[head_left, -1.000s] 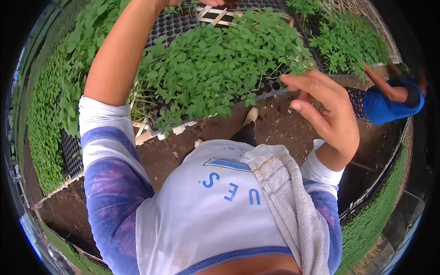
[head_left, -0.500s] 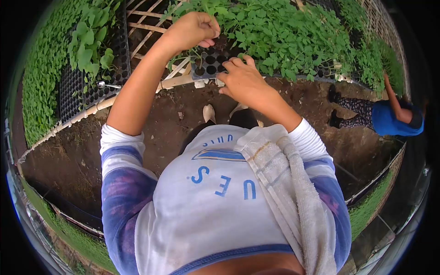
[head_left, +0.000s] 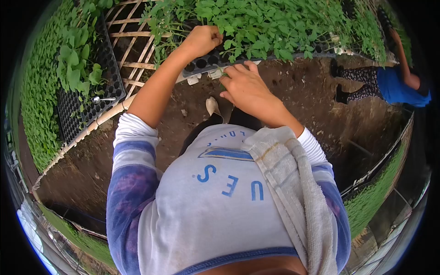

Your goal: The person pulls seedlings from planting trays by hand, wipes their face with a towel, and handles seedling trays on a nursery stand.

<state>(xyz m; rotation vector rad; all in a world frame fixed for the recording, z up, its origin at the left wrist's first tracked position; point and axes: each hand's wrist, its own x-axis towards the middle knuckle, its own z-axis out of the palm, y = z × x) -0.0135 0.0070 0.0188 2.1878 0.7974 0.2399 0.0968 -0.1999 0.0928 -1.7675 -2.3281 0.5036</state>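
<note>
My left hand [head_left: 201, 42] is over the near part of a black seedling tray [head_left: 200, 64], its fingers closed at the edge of the leafy green seedlings [head_left: 256, 30]. The fingertips are partly hidden, so what they pinch cannot be made out. Just in front of the tray's near edge is my right hand [head_left: 245, 87], palm down with curled fingers. A thin green seedling stem [head_left: 222, 70] shows at its fingertips, seemingly held there. Dark round cells without plants show between the two hands.
Left of the wooden lattice [head_left: 133, 50] lies another black tray [head_left: 110, 68] with broad-leaved plants and a metal spoon [head_left: 103, 99]. A bamboo rail [head_left: 103, 118] edges the bench. Bare soil [head_left: 293, 96] lies below. A co-worker in blue [head_left: 398, 85] stands at the far right.
My left hand has moved down and right toward the seedlings. My right hand's fingers have drawn in from the tray's edge, and a green stem now shows there. The view has shifted slightly.
</note>
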